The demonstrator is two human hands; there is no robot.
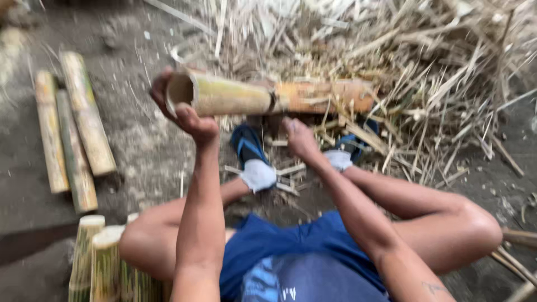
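Bare dirt ground carries the work: a whole bamboo tube is held level above it, left hand wrapped round its open end, right hand under its middle, grip unclear, split strips heaped behind it, uncut lengths left of it.

We sit on ground, knees apart, feet ahead between them. Bamboo tube lies crosswise above feet, open end to left. Our left hand wraps that open end; our right hand sits just below tube's middle, whether touching it we cannot tell. Three bamboo lengths lie side by side on ground, far left. Cut pieces stand upright near left, beside our left knee. Heap of husks behind tube, spreading right. Loose slivers around feet.
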